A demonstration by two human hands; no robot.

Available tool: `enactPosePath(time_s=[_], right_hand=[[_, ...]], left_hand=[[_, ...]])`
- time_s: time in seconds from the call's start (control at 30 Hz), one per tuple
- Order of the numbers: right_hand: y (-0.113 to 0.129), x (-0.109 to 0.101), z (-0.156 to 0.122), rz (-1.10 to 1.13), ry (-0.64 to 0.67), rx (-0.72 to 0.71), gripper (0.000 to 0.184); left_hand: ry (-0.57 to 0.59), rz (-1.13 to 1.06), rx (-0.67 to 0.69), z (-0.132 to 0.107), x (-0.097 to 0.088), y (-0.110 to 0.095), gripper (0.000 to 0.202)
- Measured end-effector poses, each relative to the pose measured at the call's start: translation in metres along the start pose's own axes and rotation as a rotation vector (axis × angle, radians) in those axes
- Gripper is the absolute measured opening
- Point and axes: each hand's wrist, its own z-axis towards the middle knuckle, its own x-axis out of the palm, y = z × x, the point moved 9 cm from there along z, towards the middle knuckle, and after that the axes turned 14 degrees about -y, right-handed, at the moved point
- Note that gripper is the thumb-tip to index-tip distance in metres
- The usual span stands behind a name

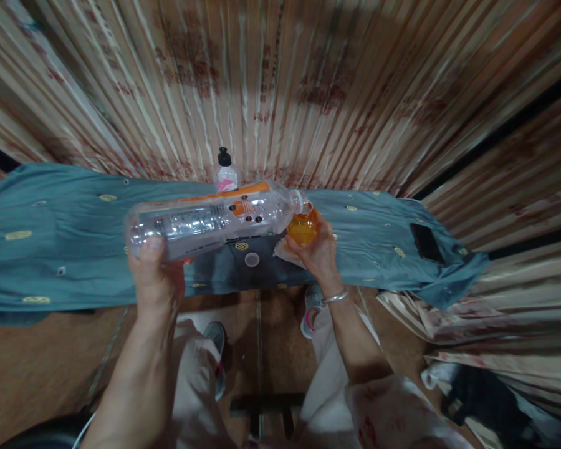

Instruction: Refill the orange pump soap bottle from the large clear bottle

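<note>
My left hand [155, 274] grips a large clear plastic bottle [206, 221] with an orange and white label. The bottle lies almost level, its open mouth at the right over a small glass [303, 227] of orange liquid. My right hand [318, 254] is wrapped round that glass, just above the teal cloth. A silver bangle sits on my right wrist. The bottle looks nearly empty.
A teal cloth with yellow motifs [56, 231] covers a long surface. On it stand a small black-capped bottle [225, 173] at the back, a round white cap [252, 259] and a dark phone [426, 243] at the right. Striped curtains hang behind. My legs and shoes show below.
</note>
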Motion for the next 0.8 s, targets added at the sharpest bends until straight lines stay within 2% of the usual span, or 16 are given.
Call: enactPosePath(time_s=[0.8], right_hand=[[0.0012,-0.0013,0.0015,-0.018,0.002,0.035,0.079]], left_hand=[[0.009,-0.006,0.003,-0.0007,0.0001,-0.0002,0.059]])
